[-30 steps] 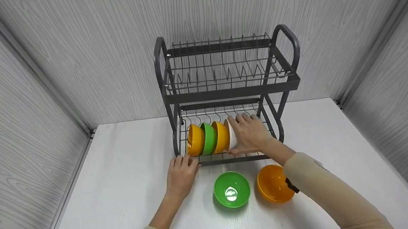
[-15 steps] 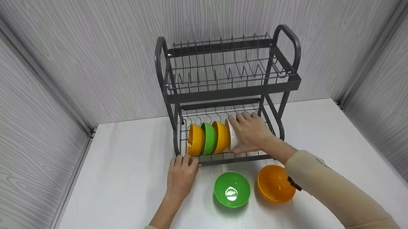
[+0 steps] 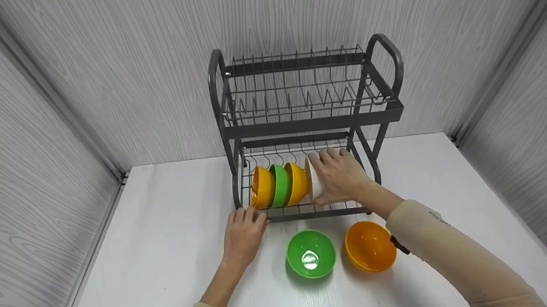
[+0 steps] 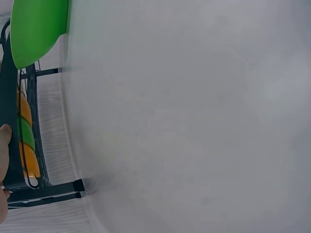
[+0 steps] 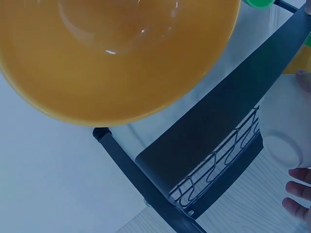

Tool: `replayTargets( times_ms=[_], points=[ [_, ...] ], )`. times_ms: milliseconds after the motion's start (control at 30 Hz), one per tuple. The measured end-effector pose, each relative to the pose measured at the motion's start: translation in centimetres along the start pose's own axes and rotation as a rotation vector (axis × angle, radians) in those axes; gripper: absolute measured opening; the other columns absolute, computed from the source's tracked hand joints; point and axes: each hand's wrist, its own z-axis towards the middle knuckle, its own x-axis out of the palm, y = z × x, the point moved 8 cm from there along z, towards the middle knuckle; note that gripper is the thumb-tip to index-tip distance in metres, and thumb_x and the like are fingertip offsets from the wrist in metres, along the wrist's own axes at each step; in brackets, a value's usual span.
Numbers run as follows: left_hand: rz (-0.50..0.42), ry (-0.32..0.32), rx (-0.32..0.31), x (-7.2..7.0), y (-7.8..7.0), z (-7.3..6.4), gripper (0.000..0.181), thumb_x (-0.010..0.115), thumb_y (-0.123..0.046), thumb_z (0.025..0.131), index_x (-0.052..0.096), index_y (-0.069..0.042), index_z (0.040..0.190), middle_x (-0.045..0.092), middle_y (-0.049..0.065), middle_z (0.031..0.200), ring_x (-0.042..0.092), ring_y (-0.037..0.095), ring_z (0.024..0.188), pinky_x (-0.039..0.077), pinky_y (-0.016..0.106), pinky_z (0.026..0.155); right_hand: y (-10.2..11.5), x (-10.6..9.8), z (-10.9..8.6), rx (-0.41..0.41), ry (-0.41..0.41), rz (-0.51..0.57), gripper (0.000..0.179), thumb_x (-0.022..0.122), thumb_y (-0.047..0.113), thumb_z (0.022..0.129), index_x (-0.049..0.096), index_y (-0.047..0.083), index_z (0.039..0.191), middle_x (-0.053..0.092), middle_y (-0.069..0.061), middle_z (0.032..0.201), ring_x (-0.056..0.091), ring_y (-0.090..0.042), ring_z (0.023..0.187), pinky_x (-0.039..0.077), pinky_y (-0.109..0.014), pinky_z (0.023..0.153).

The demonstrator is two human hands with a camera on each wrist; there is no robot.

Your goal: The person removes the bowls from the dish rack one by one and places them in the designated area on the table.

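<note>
My right hand (image 3: 340, 175) grips a white bowl (image 3: 314, 182) standing on its side in the lower tier of a dark dish rack (image 3: 306, 215). In the right wrist view, the thumb and several fingertips lie on opposite sides of the white bowl (image 5: 284, 119). Left of it, two yellow-orange bowls (image 3: 298, 184) with a green bowl (image 3: 281, 185) between them stand on edge in the wire slots. My left hand (image 3: 243, 237) holds the rack's front rail at the lower left corner. Its thumb (image 4: 4, 141) presses on that rail in the left wrist view.
In front of the rack, a green bowl (image 3: 311, 254) sits upright on the white table (image 3: 165, 257). Beside it, under the right forearm, stand orange bowls (image 3: 369, 245), seemingly stacked. The rack's upper tier (image 3: 298, 98) rises above my right hand. Grey wood-grain panels (image 3: 167, 74) enclose the table.
My right hand has shifted slightly right with the white bowl, moving it a little from the neighbouring yellow-orange bowl. The left hand stays on the rack's corner.
</note>
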Motion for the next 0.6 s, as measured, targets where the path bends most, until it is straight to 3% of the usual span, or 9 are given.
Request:
replayTargets(
  times_ms=[167, 400, 600],
  points=[
    [-0.002, -0.013, 0.002, -0.1, 0.0, 0.0, 0.027, 0.087, -0.033, 0.085, 0.07, -0.014, 0.095, 0.062, 0.006, 0.092, 0.058, 0.025, 0.085, 0.052, 0.038, 0.077, -0.1, -0.3, -0.2, -0.003, -0.017, -0.021, 0.118, 0.068, 0.088, 0.07, 0.042, 0.007, 0.153, 0.063, -0.02, 0.134, 0.062, -0.039, 0.123, 0.057, -0.053, 0.097],
    [0.006, 0.01, -0.006, -0.1, 0.1, 0.0, 0.025, 0.085, -0.032, 0.088, 0.071, -0.015, 0.096, 0.062, 0.005, 0.093, 0.057, 0.024, 0.086, 0.051, 0.037, 0.078, -0.1, -1.1, -0.7, -0.029, -0.127, -0.025, 0.114, 0.071, 0.085, 0.067, 0.046, 0.007, 0.145, 0.066, -0.018, 0.121, 0.064, -0.036, 0.112, 0.06, -0.053, 0.092],
    [0.0, 0.004, -0.005, 0.0, 0.0, -0.1, 0.024, 0.085, -0.033, 0.088, 0.07, -0.015, 0.096, 0.063, 0.005, 0.093, 0.058, 0.025, 0.086, 0.052, 0.038, 0.078, -0.3, -1.3, -1.1, -0.027, -0.141, -0.025, 0.116, 0.071, 0.087, 0.065, 0.046, 0.007, 0.146, 0.065, -0.017, 0.122, 0.063, -0.036, 0.114, 0.06, -0.05, 0.092]
  ],
)
